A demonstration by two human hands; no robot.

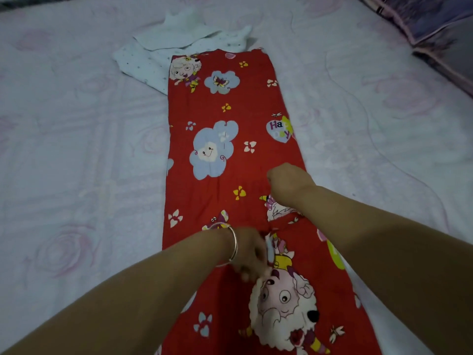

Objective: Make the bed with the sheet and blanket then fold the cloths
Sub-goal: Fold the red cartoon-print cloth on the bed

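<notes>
A long red cloth (230, 165) printed with cartoon sheep and clouds lies in a narrow strip down the middle of the bed. My right hand (289, 181) is curled, knuckles up, over the strip's right side. My left hand (252, 254), with a silver bangle on the wrist, is blurred and pinches a fold of the red cloth near the strip's middle. A white dotted cloth (143, 61) lies bunched at the strip's far end, partly under it.
The bed is covered by a pale quilted sheet (76, 149) with faint pink rose prints. A purple patterned blanket or pillow (435, 29) sits at the far right corner.
</notes>
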